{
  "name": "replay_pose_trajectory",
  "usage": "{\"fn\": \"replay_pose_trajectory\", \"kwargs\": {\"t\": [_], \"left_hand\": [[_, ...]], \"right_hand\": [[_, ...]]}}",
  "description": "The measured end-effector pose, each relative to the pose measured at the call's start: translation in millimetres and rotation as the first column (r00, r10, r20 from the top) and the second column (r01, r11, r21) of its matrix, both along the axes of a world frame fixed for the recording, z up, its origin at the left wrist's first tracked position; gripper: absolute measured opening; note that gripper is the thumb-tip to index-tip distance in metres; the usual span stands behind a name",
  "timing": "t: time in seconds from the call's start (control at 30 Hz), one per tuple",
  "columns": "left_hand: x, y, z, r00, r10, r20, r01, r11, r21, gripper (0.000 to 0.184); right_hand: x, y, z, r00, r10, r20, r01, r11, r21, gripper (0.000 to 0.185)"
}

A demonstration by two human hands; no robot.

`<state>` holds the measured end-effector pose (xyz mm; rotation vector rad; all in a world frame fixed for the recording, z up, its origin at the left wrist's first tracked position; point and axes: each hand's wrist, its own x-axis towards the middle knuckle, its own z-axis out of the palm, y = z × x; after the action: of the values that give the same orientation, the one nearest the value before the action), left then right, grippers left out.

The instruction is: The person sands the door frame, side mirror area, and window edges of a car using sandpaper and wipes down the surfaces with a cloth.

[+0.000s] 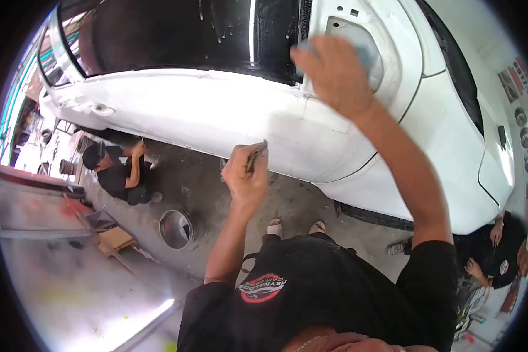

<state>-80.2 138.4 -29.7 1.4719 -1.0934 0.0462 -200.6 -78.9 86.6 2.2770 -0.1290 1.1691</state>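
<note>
The white car fills the upper half of the frame, its side turned to the person, so both hands reach it from below. The right hand, upper right, lies palm down over a grey oval patch beside the window; a bluish pad shows behind it. The spread of the fingers suggests pressing flat, but blur hides whether they grip the pad; I cannot tell. The left hand, at centre, pinches a dark scrap between thumb and curled fingers, probably so one end sticks out free. The bucket stands on the floor, lower left of centre, seemingly placed within easy stooping reach.
</note>
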Motion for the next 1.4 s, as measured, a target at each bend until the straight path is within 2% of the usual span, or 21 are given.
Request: {"fn": "replay_pose_trajectory", "kwargs": {"t": [0.07,0.2,0.3,0.4,0.47,0.57,0.63,0.73,0.83,0.9,1.0,1.1,1.17,1.2,1.3,1.4], "left_hand": [[3.8,6.3,0.1,0.999,-0.028,-0.033,0.029,0.999,0.026,0.017],[8.9,13.9,11.5,0.992,-0.13,-0.005,0.13,0.991,0.033,0.017],[17.1,22.3,6.1,0.989,-0.149,0.016,0.148,0.989,0.017,0.017],[44.7,50.4,-14.8,0.996,-0.084,-0.028,0.086,0.995,0.06,0.017],[65.2,68.4,-34.7,0.993,-0.035,-0.114,0.046,0.994,0.095,0.016],[83.3,66.2,-38.0,0.994,-0.053,-0.091,0.059,0.996,0.068,0.014],[83.1,51.1,-29.7,0.988,-0.116,-0.101,0.127,0.986,0.112,0.014],[63.0,18.4,-2.5,0.978,-0.19,-0.086,0.2,0.971,0.131,0.017],[60.4,-4.7,10.3,0.96,-0.262,0.098,0.258,0.965,0.056,0.022],[64.0,-15.9,20.3,0.934,-0.22,0.281,0.228,0.974,0.003,0.022],[69.8,-36.5,38.7,0.863,-0.159,0.48,0.211,0.976,-0.057,0.026],[67.6,-66.4,51.1,0.758,-0.129,0.64,0.251,0.963,-0.103,0.033],[59.5,-85.7,56.4,0.672,-0.153,0.724,0.303,0.95,-0.081,0.034],[55.4,-99.7,56.0,0.622,-0.106,0.776,0.32,0.938,-0.129,0.022],[47.6,-103.6,60.2,0.585,-0.117,0.802,0.205,0.979,-0.007,0.02],[46.8,-116.6,65.6,0.522,-0.172,0.835,0.312,0.95,0.001,0.021]], "right_hand": [[-8.9,20.9,-39.9,0.997,0.006,-0.08,0.005,0.992,0.127,0.011],[-15.4,33.8,-21.1,0.978,-0.022,-0.207,0.065,0.977,0.201,0.009],[-40.1,52.3,-12.4,0.933,-0.106,-0.344,0.192,0.955,0.227,0.01],[-71.7,71.0,-10.9,0.877,-0.222,-0.427,0.349,0.904,0.246,0.021],[-65.0,70.7,-25.0,0.912,-0.208,-0.355,0.306,0.919,0.249,0.025],[-27.7,58.3,-53.3,0.957,-0.13,-0.259,0.19,0.956,0.222,0.032],[13.9,55.6,-49.9,0.991,-0.073,-0.114,0.094,0.977,0.191,0.019],[12.9,58.1,-58.5,0.986,-0.153,-0.068,0.162,0.971,0.178,0.018],[-47.0,56.8,-48.9,0.938,-0.266,-0.22,0.327,0.889,0.321,0.018],[-74.7,73.1,-41.9,0.879,-0.379,-0.29,0.454,0.852,0.262,0.023],[-86.6,76.7,-36.4,0.901,-0.334,-0.276,0.407,0.872,0.273,0.036],[-113.9,58.1,-28.1,0.957,-0.289,-0.041,0.291,0.932,0.215,0.049],[-121.6,47.8,-16.5,0.946,-0.311,0.09,0.291,0.939,0.184,0.053],[-118.7,38.7,-20.3,0.932,-0.299,0.206,0.256,0.943,0.214,0.048],[-118.4,26.5,-33.3,0.942,-0.22,0.254,0.169,0.963,0.209,0.046],[-115.5,15.7,-45.9,0.947,-0.18,0.264,0.152,0.981,0.123,0.056]]}}
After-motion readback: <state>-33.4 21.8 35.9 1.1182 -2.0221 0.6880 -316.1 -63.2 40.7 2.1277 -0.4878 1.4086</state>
